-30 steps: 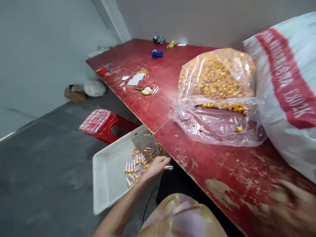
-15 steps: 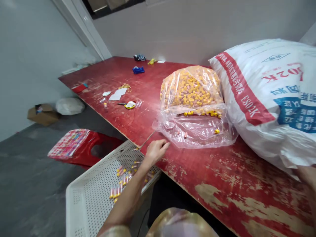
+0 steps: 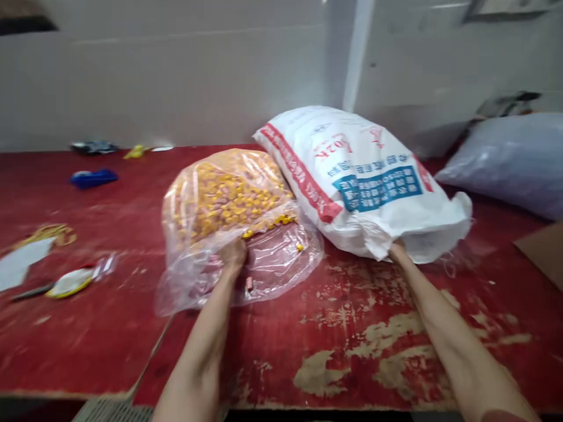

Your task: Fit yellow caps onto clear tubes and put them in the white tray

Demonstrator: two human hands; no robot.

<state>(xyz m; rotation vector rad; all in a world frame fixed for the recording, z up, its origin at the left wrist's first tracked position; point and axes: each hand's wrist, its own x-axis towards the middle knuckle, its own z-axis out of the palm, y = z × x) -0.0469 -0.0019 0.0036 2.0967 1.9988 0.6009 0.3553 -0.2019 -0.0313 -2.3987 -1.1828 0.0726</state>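
My left hand (image 3: 233,253) reaches into the mouth of a clear plastic bag (image 3: 281,275) on the red table. Small yellow caps (image 3: 233,196), mixed with pinkish pieces, fill the back of the bag. The fingers are blurred and partly hidden there, so whether they hold anything cannot be made out. At the open end of a big white woven sack (image 3: 325,152) with red and blue print, my right hand (image 3: 397,246) is mostly inside, its fingers out of sight. One pink piece (image 3: 249,284) and a single yellow cap (image 3: 299,247) lie on the bag's front flap.
On the left of the red table (image 3: 272,357) lie yellow-handled scissors (image 3: 65,284), white paper (image 3: 21,264) and a blue tape dispenser (image 3: 94,178). A pale full bag (image 3: 505,161) and a brown cardboard piece (image 3: 543,252) are at the right. A perforated crate (image 3: 112,410) shows below the front edge.
The view has swung to the right. My left hand has moved from the table edge into the clear bag's mouth. My right hand stays at the white sack, now more clearly inside its opening.
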